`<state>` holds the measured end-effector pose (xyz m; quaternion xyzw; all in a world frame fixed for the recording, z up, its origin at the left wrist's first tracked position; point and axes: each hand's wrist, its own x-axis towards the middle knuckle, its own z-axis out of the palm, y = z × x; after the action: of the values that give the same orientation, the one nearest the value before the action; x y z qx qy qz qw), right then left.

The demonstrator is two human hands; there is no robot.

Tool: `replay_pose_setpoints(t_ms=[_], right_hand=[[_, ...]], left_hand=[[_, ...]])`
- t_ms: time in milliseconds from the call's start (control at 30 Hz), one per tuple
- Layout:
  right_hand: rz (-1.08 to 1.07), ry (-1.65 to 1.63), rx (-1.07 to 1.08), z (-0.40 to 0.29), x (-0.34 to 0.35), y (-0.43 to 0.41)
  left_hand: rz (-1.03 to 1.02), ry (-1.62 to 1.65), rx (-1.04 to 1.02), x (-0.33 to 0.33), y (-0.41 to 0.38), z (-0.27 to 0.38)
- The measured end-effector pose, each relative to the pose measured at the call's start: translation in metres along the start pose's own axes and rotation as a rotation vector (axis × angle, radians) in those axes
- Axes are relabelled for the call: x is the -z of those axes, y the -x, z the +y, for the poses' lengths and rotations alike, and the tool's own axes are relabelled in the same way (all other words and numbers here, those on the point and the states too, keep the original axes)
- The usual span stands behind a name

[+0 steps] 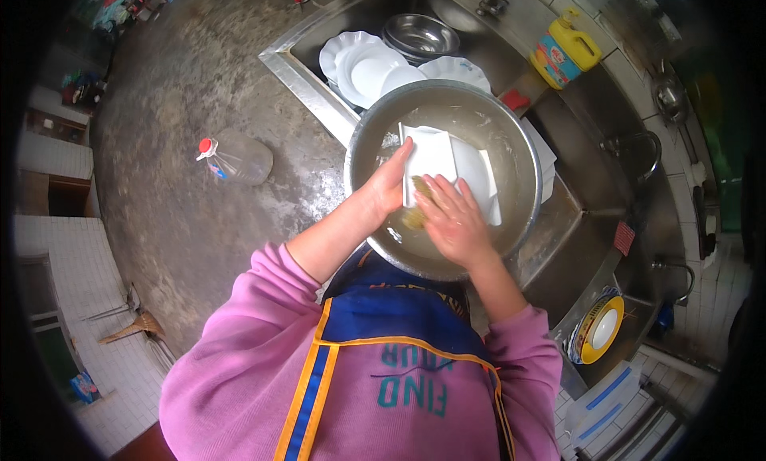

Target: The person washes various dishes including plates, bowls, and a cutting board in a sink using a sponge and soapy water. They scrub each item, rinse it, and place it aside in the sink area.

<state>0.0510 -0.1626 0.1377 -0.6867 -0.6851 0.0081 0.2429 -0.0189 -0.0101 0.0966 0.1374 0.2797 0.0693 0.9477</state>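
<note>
A large metal basin holding cloudy water sits before me at the sink's near edge. My left hand grips the left edge of a white square dish above the water, its thumb on the upper face. In my right hand is a yellowish-green scrubbing pad, partly hidden under the fingers and pressed near the dish's lower edge. More white dishes lie in the basin just right of the held one.
White plates and stacked steel bowls fill the far sink compartment. A yellow detergent jug stands by the wall. Faucets line the right. A yellow bowl rests at lower right. A plastic bottle is on the concrete floor.
</note>
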Motion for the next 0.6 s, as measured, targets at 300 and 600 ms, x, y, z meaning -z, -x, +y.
replay_pose_setpoints(t_ms=[300, 600], right_hand=[[0.072, 0.186, -0.271, 0.015, -0.021, -0.058], [-0.035, -0.912, -0.746, 0.107, 0.005, -0.046]], left_hand=[[0.047, -0.648, -0.147, 0.002, 0.013, -0.004], [-0.084, -0.671, -0.25, 0.011, 0.034, 0.016]])
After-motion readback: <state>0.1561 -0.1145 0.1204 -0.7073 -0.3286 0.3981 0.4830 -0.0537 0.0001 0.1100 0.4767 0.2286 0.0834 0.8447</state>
